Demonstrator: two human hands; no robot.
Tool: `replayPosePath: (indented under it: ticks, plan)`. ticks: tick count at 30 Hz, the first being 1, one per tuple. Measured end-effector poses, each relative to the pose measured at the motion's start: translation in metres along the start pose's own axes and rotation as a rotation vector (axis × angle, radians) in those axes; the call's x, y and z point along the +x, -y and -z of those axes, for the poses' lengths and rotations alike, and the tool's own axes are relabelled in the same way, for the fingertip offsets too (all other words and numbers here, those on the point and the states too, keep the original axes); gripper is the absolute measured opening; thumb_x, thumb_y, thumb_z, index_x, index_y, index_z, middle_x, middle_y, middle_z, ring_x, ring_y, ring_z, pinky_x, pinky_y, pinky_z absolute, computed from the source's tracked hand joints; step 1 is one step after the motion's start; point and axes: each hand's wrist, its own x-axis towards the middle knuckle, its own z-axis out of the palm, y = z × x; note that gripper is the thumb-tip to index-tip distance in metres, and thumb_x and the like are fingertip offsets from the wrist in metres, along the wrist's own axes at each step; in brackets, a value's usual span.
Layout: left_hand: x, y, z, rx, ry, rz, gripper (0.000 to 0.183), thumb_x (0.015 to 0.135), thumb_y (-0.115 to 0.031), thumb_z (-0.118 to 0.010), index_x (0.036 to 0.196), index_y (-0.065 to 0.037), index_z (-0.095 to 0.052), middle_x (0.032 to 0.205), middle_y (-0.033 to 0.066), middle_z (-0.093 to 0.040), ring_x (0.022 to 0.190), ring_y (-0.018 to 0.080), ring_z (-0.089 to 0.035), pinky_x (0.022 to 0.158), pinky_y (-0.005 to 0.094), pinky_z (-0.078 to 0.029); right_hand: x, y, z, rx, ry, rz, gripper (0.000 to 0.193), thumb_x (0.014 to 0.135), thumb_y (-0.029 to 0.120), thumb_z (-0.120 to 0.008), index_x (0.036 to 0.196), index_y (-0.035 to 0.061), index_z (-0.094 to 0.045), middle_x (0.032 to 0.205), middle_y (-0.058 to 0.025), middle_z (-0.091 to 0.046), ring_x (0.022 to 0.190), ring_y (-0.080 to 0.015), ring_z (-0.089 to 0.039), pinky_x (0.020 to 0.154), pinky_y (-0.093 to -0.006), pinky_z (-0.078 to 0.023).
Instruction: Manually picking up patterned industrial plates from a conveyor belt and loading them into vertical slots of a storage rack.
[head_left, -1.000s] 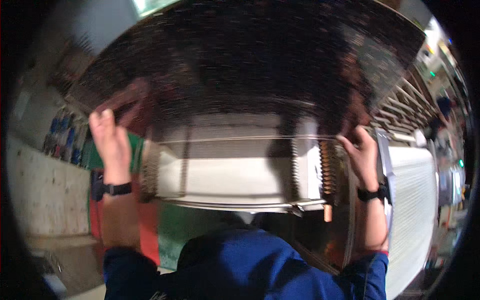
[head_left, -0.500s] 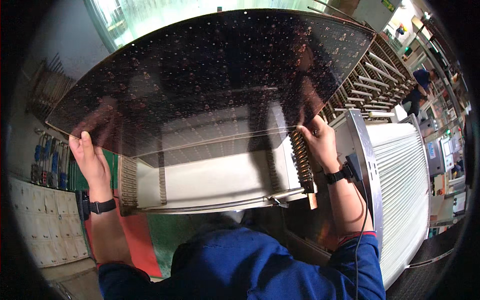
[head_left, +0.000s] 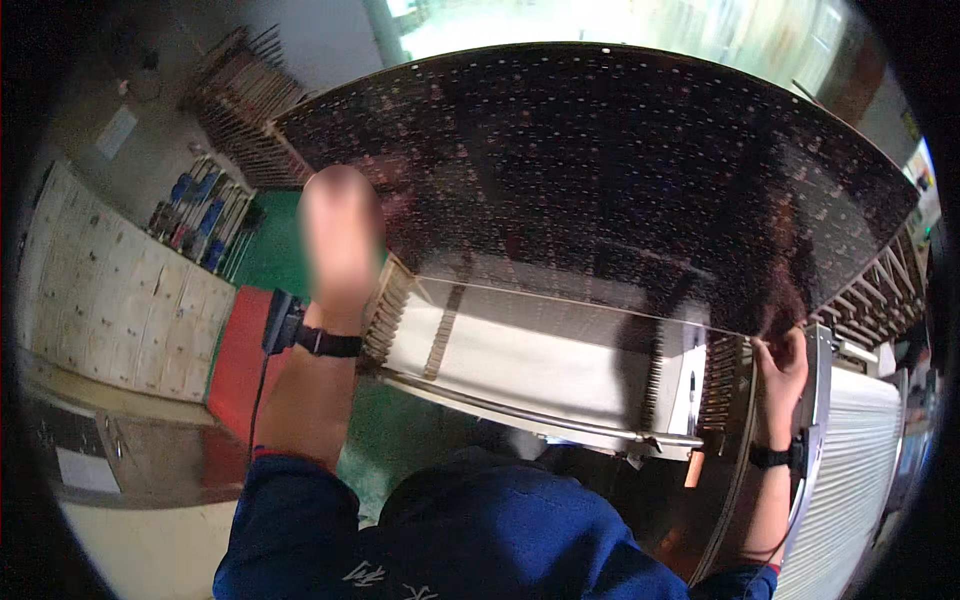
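Note:
A large dark panel (head_left: 600, 180), glossy and covered in small holes and copper-coloured spots, stands tilted in front of me. My right hand (head_left: 783, 365) pinches its lower edge near the right corner. At the panel's left edge is my left hand (head_left: 340, 235), so blurred that its fingers cannot be made out. Below the panel stands a white-bottomed rack (head_left: 530, 345) with toothed, slotted sides and a metal rod (head_left: 520, 410) along its near edge. Part of the rack is reflected in the panel's dark surface.
To the right stands a ribbed white unit (head_left: 850, 450) with a metal frame, and behind it a pronged rack (head_left: 880, 280). Pale lockers (head_left: 130, 280) line the left, near another pronged rack (head_left: 245, 90). Red flooring (head_left: 240, 360) lies beside green.
The view has swung left, so the panel and rack now sit further right in the picture. My left hand has become blurred; my right hand still grips the panel.

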Motion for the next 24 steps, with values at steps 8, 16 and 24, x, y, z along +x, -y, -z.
replayPosePath:
  ticks: [8,16,24]
  plan:
    - [-0.003,-0.003,0.007,0.037,-0.084,0.058,0.015,0.102,-0.011,-0.058,0.114,-0.009,-0.049,0.108,0.0035,-0.058,0.097,0.0121,-0.057,0.087,0.0348,-0.055,0.008,0.034,0.008,-0.136,0.232,-0.005,0.018,0.086,0.006,-0.077,0.095,-0.0014,-0.063,0.081,-0.0064,-0.064,0.074,-0.0093,-0.058,0.066,-0.0253,-0.048]
    - [-0.005,-0.003,0.021,0.114,-0.043,0.081,0.022,0.106,-0.018,-0.052,0.122,-0.003,-0.051,0.125,0.0124,-0.060,0.115,0.0211,-0.060,0.102,0.0384,-0.051,0.005,0.064,-0.017,-0.100,0.274,-0.085,0.023,0.089,0.013,-0.075,0.107,0.0016,-0.067,0.099,-0.0172,-0.070,0.091,-0.0284,-0.069,0.080,-0.0357,-0.053]
    - [-0.014,-0.010,0.008,0.198,-0.080,0.103,0.025,0.106,-0.020,-0.051,0.126,-0.005,-0.047,0.123,0.0099,-0.058,0.112,0.0207,-0.059,0.098,0.0377,-0.051,0.001,0.040,-0.022,-0.263,0.154,-0.022,0.033,0.085,0.017,-0.079,0.108,-0.0008,-0.064,0.095,-0.0191,-0.067,0.086,-0.0310,-0.067,0.077,-0.0347,-0.053]
